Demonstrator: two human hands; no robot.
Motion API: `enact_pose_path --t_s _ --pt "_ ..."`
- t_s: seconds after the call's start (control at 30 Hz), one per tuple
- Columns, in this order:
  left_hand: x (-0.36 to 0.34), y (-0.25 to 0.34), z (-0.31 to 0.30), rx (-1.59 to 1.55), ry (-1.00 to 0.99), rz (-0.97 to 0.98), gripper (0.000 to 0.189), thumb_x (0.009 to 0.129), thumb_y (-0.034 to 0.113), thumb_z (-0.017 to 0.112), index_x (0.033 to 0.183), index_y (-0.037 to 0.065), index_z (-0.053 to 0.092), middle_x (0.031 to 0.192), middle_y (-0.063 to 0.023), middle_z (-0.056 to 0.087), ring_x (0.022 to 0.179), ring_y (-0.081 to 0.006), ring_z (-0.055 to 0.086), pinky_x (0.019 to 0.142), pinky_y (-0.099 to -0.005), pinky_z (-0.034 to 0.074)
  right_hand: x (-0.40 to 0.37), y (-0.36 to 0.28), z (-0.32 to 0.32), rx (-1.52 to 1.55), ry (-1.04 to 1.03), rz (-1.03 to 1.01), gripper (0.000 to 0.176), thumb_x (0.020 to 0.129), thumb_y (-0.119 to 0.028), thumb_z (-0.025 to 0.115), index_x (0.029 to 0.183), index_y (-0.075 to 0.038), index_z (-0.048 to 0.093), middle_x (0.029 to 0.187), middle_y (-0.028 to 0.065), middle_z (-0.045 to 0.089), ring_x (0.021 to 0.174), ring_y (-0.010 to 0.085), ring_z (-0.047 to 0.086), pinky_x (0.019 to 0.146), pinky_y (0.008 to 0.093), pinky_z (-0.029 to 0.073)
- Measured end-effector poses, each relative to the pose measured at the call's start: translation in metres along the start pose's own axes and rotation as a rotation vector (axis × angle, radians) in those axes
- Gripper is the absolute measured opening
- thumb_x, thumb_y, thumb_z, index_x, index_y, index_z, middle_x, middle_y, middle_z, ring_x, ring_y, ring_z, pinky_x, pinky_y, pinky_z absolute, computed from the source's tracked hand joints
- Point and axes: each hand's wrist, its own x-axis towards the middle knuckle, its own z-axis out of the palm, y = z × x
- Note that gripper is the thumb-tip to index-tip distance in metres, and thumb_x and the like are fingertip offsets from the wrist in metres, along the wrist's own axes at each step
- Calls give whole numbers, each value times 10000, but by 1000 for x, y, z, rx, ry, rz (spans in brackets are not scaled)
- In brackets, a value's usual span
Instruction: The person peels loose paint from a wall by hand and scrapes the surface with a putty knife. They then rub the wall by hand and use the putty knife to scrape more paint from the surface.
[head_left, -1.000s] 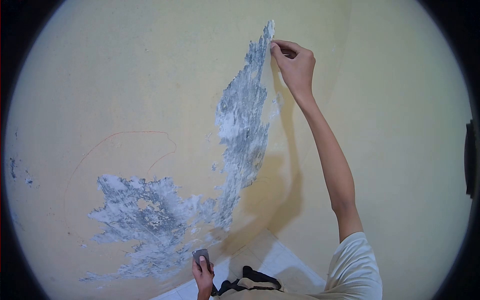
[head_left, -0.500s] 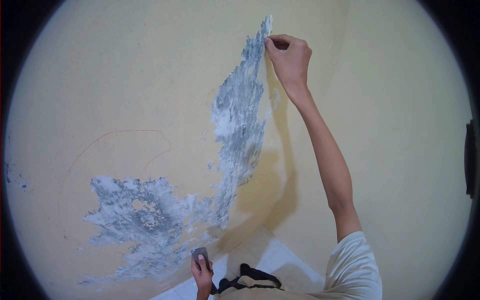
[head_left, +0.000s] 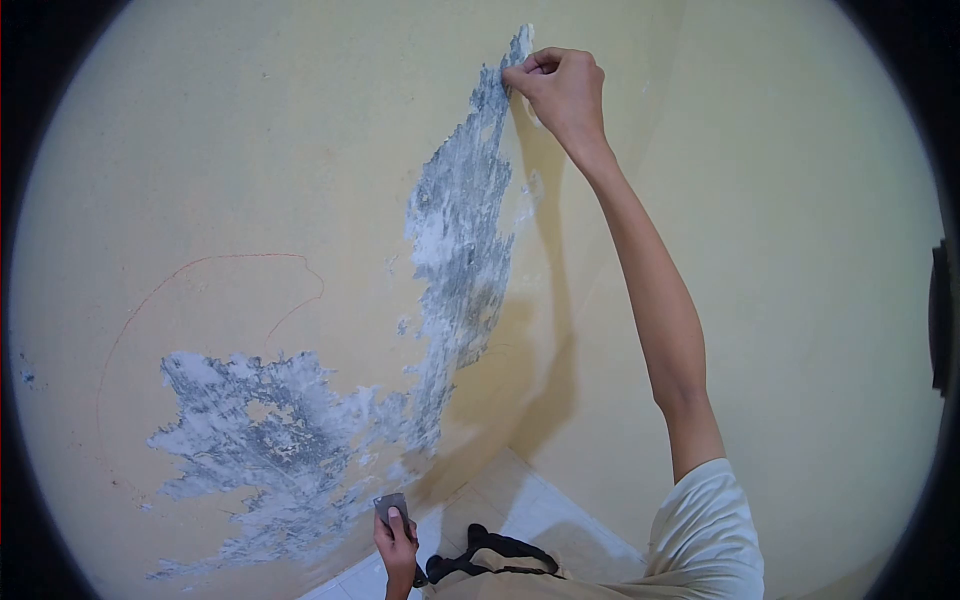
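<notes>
My right hand (head_left: 560,92) is raised against the yellow wall (head_left: 800,280), thumb and fingers pinched together at the right edge of the bare strip, near its upper tip. What the fingertips hold, if anything, I cannot make out. The tall grey-white strip of peeled wall (head_left: 462,210) runs down from there to a wider ragged peeled patch (head_left: 285,425) at lower left. Low in the view, my left hand (head_left: 397,548) is closed round a small flat grey rectangular piece (head_left: 391,503), thumb lying across its face.
A thin reddish curved line (head_left: 160,297) is drawn on the wall above the lower patch. Pale floor tiles (head_left: 560,510) show at the wall's foot, with my dark footwear (head_left: 500,545) close by. A dark object (head_left: 938,318) stands at the far right edge.
My right hand has shifted slightly left and up, its fingertips now overlapping the bare strip's edge. The whole view has moved a little; my left hand keeps its hold on the grey piece.
</notes>
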Motion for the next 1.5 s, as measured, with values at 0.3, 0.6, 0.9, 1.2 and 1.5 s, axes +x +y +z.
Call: enact_pose_path --t_s 0.3,0.6,0.9,1.2,1.5 --pt "2 3 2 2 52 -31 294 1042 356 448 1099 73 505 574 10 457 422 -50 385 376 -211 286 -4 13 -2 393 -11 31 263 805 -208 724 733 41 678 627 28 608 568 75 540 561 235 447" --pt "4 66 42 139 48 132 305 1042 307 433 1101 30 544 725 -54 569 584 -119 500 549 -258 421 -242 27 -6 666 -468 138 199 944 -177 629 1055 -25 693 968 43 712 876 106 641 819 280 509" --pt "28 147 104 601 -41 577 233 980 168 522 1057 -39 597 1050 -175 571 990 -323 521 926 -393 402 -432 -40 -14 1545 -786 831 373 1014 -175 545 1332 -3 458 1154 59 558 1066 122 515 925 299 445" --pt "148 420 222 1712 -33 2120 577 790 84 738 1329 224 588 1057 -17 650 964 -191 566 810 -338 471 -453 37 -20 1233 -975 653 236 1002 -227 552 1039 0 604 661 24 530 598 72 458 542 277 401" --pt "191 506 298 2323 -373 2159 607 694 166 756 1281 266 637 1239 -1 608 1090 -186 582 981 -336 526 -485 145 -45 1067 -1109 815 274 986 -282 577 957 -13 619 624 35 571 548 100 476 522 295 409"
